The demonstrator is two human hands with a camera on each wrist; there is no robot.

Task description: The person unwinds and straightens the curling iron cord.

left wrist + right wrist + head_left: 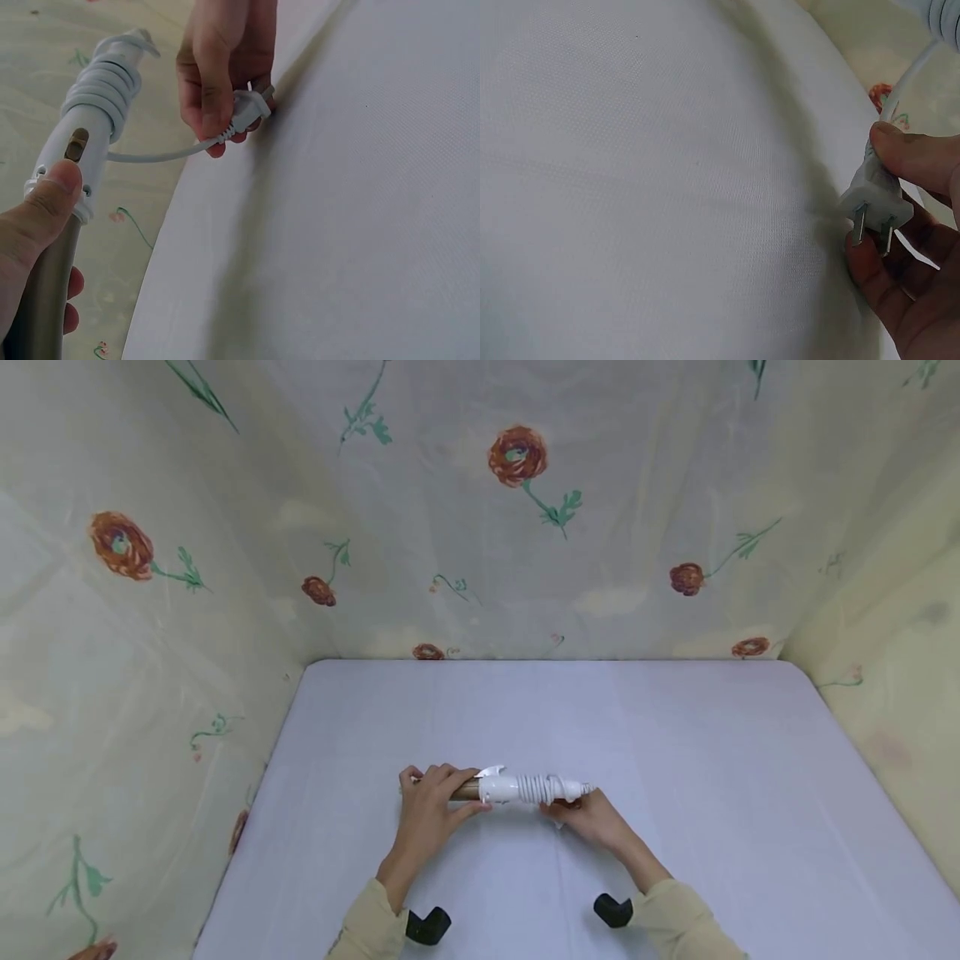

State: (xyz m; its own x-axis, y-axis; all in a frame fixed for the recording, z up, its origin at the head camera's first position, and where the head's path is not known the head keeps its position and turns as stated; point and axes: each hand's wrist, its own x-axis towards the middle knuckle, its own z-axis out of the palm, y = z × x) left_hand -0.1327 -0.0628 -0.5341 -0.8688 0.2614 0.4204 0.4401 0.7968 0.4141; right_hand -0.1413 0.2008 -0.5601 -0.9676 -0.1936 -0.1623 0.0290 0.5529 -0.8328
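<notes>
My left hand [429, 806] grips the brownish metal barrel [46, 292] of what looks like a curling iron, its thumb lying on the white handle near a small brown switch [76, 145]. A white power cord [101, 94] is coiled round the handle [498, 788], which points right in the head view. One length of cord runs from the coil to a white two-pin plug [876, 201]. My right hand [592, 818] pinches this plug between thumb and fingers, and its metal prongs show in the right wrist view. Both hands are over the table.
A white-covered table [697, 752] spreads beneath the hands. Behind it and at the sides hangs a pale cloth [600, 543] printed with flowers. Dark rounded pieces [429, 927] sit by both sleeves [375, 922].
</notes>
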